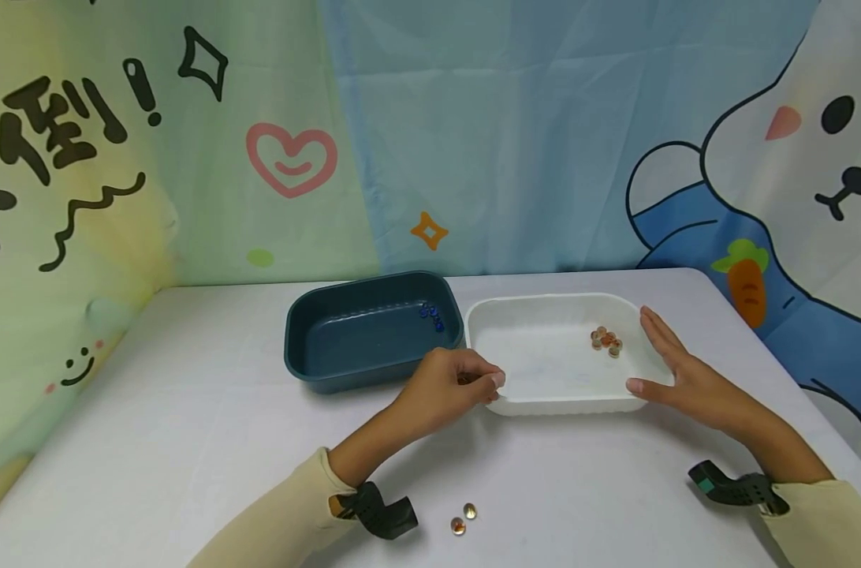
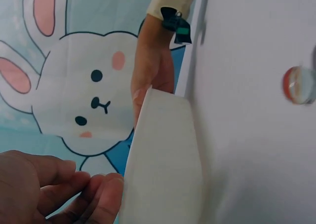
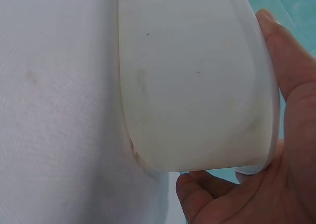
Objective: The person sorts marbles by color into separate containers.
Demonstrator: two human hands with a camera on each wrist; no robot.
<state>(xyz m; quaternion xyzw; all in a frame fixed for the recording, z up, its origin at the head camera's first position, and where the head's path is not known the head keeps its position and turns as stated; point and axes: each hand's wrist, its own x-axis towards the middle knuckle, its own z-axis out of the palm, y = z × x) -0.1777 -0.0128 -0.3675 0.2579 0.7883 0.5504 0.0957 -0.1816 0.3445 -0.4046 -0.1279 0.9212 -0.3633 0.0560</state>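
A white tray (image 1: 549, 379) lies in front of me with several amber glass beads (image 1: 606, 341) near its right end. My left hand (image 1: 453, 386) has its fingers curled at the tray's front left corner and pinches the rim there; part of this contact is hidden. In the left wrist view its fingertips (image 2: 117, 180) meet the rim. Around the tray's right end spreads my right hand (image 1: 693, 386), thumb along the front rim and straight fingers along the end. The right wrist view has its thumb (image 3: 284, 56) against the tray's edge.
Left of the white tray stands a dark teal tray (image 1: 363, 375) with several blue beads (image 1: 432, 314) at its right side. Two amber beads (image 1: 458, 526) lie on the white table (image 1: 210, 442) near me. A printed cloth (image 1: 501, 158) hangs behind the table.
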